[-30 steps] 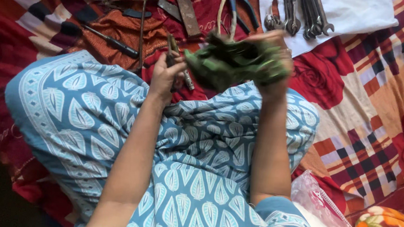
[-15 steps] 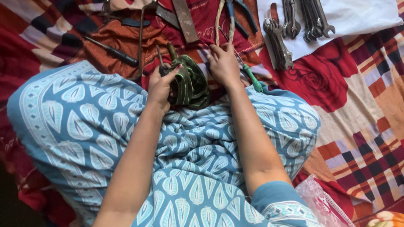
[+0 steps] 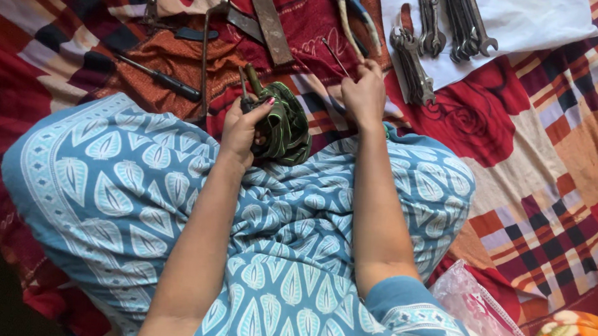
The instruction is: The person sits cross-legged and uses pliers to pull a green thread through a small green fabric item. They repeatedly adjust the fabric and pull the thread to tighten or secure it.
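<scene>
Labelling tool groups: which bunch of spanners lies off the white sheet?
The ring-held spanner bunch, on the red patterned cloth near the right hand. The other spanners lie wholly on the white sheet.

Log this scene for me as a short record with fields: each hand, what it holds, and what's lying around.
Left hand: closed around dark tool handles, pressed against a green striped cloth bundle on the lap
Right hand: closed on a thin metal rod, just above the blanket
Surface: patterned red patchwork blanket
Tools near left: black-handled screwdriver, flat metal file
Tools near right: pliers, row of spanners on white cloth
Lower right: clear plastic bag
</scene>
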